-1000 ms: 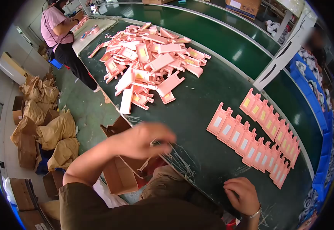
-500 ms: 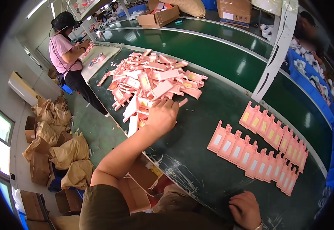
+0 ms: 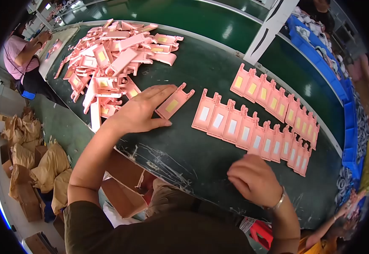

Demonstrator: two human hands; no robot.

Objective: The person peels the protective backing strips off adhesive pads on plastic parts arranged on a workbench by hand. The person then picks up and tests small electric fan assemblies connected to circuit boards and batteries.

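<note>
My left hand [image 3: 140, 110] is closed on the left edge of a pink plastic cover [image 3: 174, 103] with a yellow rectangle, thumb near its lower corner. The cover lies at a slant above the dark green table. Behind that hand is a jumbled heap of similar pink covers [image 3: 123, 61]. My right hand [image 3: 256, 180] hovers near the front row, its fingers curled in with nothing visible in them. That front row of covers with white rectangles [image 3: 231, 125] overlaps from left to right. A back row of covers with yellow rectangles [image 3: 273, 99] lies behind it.
A white post [image 3: 271, 31] stands at the table's far edge. Blue bins [image 3: 330, 80] with white parts line the right side. Another person [image 3: 19, 55] works at the far left. Cardboard boxes [image 3: 123, 190] sit below the near edge.
My left hand has moved right from the heap, bringing a pink cover toward the rows. My right hand has lifted toward the front row, fingers curling in. The view has swung right.
</note>
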